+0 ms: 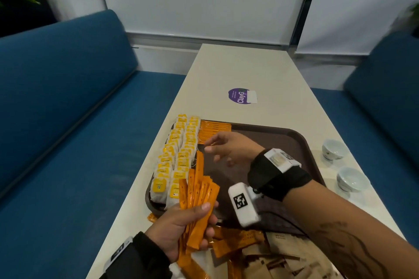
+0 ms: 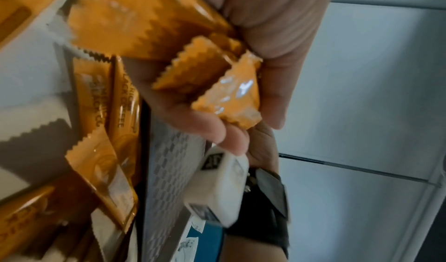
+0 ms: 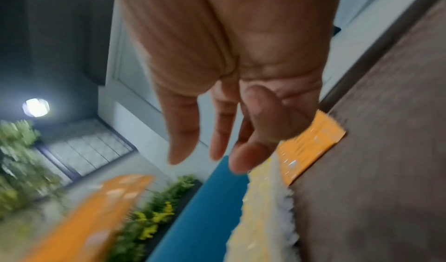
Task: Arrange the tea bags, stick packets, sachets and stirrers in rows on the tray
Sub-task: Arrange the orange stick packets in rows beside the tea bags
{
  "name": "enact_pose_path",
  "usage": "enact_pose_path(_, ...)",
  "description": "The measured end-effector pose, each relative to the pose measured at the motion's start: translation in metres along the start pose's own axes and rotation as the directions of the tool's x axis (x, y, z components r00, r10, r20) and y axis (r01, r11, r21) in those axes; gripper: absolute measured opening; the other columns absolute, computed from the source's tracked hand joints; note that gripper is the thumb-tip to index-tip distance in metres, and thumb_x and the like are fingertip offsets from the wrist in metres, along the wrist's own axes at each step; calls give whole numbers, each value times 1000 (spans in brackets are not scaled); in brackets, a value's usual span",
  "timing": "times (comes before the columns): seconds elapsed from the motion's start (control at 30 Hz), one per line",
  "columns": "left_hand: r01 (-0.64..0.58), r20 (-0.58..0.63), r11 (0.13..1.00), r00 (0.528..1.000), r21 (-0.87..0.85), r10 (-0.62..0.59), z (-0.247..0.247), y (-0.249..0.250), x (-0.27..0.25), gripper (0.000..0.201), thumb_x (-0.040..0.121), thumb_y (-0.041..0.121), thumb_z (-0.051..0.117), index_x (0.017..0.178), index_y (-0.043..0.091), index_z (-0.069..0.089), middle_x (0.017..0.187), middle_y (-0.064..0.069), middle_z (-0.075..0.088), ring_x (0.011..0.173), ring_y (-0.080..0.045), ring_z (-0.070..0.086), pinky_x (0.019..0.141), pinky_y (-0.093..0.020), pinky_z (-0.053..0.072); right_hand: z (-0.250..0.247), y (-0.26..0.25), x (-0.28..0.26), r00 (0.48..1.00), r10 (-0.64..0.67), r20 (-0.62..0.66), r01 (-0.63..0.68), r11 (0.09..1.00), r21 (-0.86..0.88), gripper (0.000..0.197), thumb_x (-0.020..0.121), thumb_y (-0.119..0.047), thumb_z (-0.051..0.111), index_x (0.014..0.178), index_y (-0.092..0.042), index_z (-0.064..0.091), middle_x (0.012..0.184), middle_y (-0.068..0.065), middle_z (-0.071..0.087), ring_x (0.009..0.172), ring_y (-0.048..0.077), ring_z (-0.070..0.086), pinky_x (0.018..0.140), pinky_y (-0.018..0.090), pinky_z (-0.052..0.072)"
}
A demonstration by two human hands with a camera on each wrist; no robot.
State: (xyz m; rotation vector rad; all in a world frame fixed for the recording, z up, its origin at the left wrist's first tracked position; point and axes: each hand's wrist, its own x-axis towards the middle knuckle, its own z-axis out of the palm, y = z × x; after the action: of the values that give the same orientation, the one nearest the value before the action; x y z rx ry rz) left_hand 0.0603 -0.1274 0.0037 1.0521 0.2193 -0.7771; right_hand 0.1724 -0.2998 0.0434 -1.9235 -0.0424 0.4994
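Observation:
Over a brown tray (image 1: 294, 140) on the white table, my left hand (image 1: 181, 226) grips a fanned bundle of orange stick packets (image 1: 197, 195); the left wrist view shows their serrated ends (image 2: 217, 75) inside my curled fingers (image 2: 231, 138). My right hand (image 1: 213, 149) hovers above the tray's left part with relaxed fingers (image 3: 183, 148) and nothing in it. Two rows of tea bags with yellow tags (image 1: 176, 158) run along the tray's left side. A short row of orange packets (image 1: 215, 130) lies at the far left corner, also visible as orange packets (image 3: 309, 148) on the tray (image 3: 374, 170).
A loose heap of orange packets and brown sachets (image 1: 267, 253) lies at the table's near edge. Two small white cups (image 1: 333, 149) (image 1: 351, 179) stand right of the tray. A purple sticker (image 1: 241, 96) lies farther up the table. Blue benches (image 1: 68, 120) flank the table.

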Motion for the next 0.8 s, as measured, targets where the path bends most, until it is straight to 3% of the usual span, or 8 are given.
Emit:
enact_pose_path(0.07, 3, 5, 998, 1000, 68, -3, 2, -2, -1, 35, 67, 18, 67, 98, 1, 64, 66, -13, 63, 48, -18, 59, 40, -23, 48, 10, -8, -26, 992, -4, 129, -12, 992, 126, 12, 90, -31, 60, 95, -21, 58, 74, -9, 60, 61, 6, 54, 43, 15, 30)
enact_pose_path(0.17, -8, -50, 975, 999, 222, 19, 5, -5, 0, 33, 66, 22, 71, 91, 4, 60, 64, -8, 64, 48, -15, 56, 41, -21, 44, 17, -9, -50, 997, -22, 80, 17, 998, 66, 17, 87, -32, 65, 92, -17, 60, 60, -10, 61, 56, 7, 52, 43, 16, 32)
enact_pose_path(0.27, -26, -98, 938, 993, 347, 64, 7, -9, 1, 31, 75, 23, 71, 98, 6, 59, 62, -2, 62, 49, -12, 55, 45, -21, 43, 16, -5, -62, 999, -40, -6, 41, 998, 45, 9, 86, -15, 68, 92, -11, 62, 65, -3, 63, 53, 8, 55, 44, 18, 36)
enact_pose_path(0.33, -42, -109, 914, 990, 403, 93, 5, -12, 0, 39, 75, 27, 72, 105, 5, 58, 65, -3, 62, 51, -12, 55, 48, -22, 43, 11, -1, -65, 997, -43, -59, 48, 996, 80, 14, 85, -4, 66, 97, -9, 62, 70, 1, 63, 53, 8, 56, 43, 19, 37)
enact_pose_path(0.4, -58, -126, 898, 984, 436, 125, 2, -14, -2, 35, 78, 26, 71, 104, 5, 60, 66, -3, 62, 53, -13, 56, 50, -23, 44, 4, 1, -68, 989, -58, -137, 76, 989, 129, 21, 84, 3, 64, 101, -8, 59, 73, 5, 62, 50, 8, 57, 41, 19, 40)
enact_pose_path(0.53, -79, -175, 911, 971, 405, 162, -3, -12, -5, 17, 82, 22, 67, 89, 7, 62, 62, -2, 63, 53, -13, 56, 49, -23, 45, -12, 5, -71, 966, -36, -258, 102, 964, 247, 20, 85, 3, 63, 101, -8, 57, 74, 9, 63, 50, 7, 61, 41, 18, 46)
enact_pose_path(0.7, -78, -210, 950, 967, 304, 146, -7, -9, -5, 19, 81, 22, 67, 88, 5, 62, 63, -4, 64, 52, -15, 55, 46, -23, 44, -18, 19, -62, 934, 21, -358, 69, 969, 236, 13, 82, 0, 68, 84, -12, 62, 67, 8, 56, 41, 6, 41, 38, 18, 32)
enact_pose_path(0.8, -85, -250, 967, 957, 241, 146, -7, -7, -4, 19, 81, 22, 66, 88, 5, 64, 63, -5, 65, 51, -14, 55, 45, -23, 45, -19, 22, -54, 940, 48, -337, 56, 955, 293, 15, 80, 3, 68, 84, -10, 62, 67, 6, 56, 44, 6, 45, 40, 18, 34)
